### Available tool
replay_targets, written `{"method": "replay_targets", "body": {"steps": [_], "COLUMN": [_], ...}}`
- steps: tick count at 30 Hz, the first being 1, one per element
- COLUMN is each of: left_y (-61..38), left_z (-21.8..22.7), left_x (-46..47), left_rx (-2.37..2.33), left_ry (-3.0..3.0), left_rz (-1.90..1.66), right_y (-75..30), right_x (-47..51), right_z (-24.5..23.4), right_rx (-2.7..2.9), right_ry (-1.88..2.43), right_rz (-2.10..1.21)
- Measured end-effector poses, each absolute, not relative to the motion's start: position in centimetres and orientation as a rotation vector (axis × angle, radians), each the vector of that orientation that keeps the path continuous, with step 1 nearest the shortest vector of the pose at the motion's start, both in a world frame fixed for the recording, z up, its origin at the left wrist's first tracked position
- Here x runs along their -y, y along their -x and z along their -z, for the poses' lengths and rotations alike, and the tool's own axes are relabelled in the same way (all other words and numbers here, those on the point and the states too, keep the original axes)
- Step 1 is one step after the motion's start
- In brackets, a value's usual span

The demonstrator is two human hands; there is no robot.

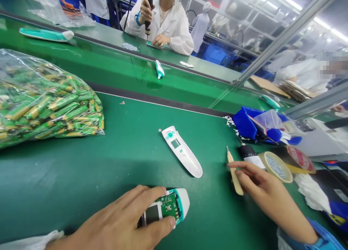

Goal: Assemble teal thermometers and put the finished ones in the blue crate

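My left hand [127, 221] is wrapped round an opened device half [170, 206] with a green circuit board and a teal and white nose, held low near the front edge of the green mat [108, 170]. A white front cover [181, 151] with a small screen lies face up in the middle of the mat. My right hand [261, 190] rests to the right with its fingers stretched out over a thin wooden stick [234, 174], beside a small black bottle [248, 154].
A big clear bag of green and yellow batteries [46, 101] fills the left. A blue bin [250, 123] with plastic bags and tape rolls [276, 166] sit at right. Across the belt a white-coated person [163, 21] works with an electric screwdriver; a teal device [159, 69] lies on the belt.
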State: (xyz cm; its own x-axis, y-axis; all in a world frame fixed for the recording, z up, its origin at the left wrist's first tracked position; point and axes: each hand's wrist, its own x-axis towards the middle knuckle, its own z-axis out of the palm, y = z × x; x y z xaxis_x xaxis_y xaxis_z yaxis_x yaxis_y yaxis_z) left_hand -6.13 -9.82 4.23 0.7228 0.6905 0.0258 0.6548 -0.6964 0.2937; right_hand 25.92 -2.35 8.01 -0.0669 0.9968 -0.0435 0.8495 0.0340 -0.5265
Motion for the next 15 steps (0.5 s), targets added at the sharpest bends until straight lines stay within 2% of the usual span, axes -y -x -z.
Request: {"method": "replay_targets", "body": {"steps": [4,11,15], "left_y": [5.9,5.8,5.9], "left_z": [-4.2,-5.5,-5.3], "left_x": [9.9,9.8,9.6], "left_rx": [-1.064,-1.0,-1.062], "left_ry": [-2.689,-2.832,-2.742], "left_rz": [-0.189,-0.232,-0.463], "right_y": [-26.2,-24.7,-23.1], "right_x": [3.7,7.7,9.0], "right_z": [-8.8,-10.1,-9.7], "right_rx": [1.692,1.348,1.522], "right_ry": [1.765,1.755,1.627], "right_rz": [-0.774,-0.366,-0.445]}}
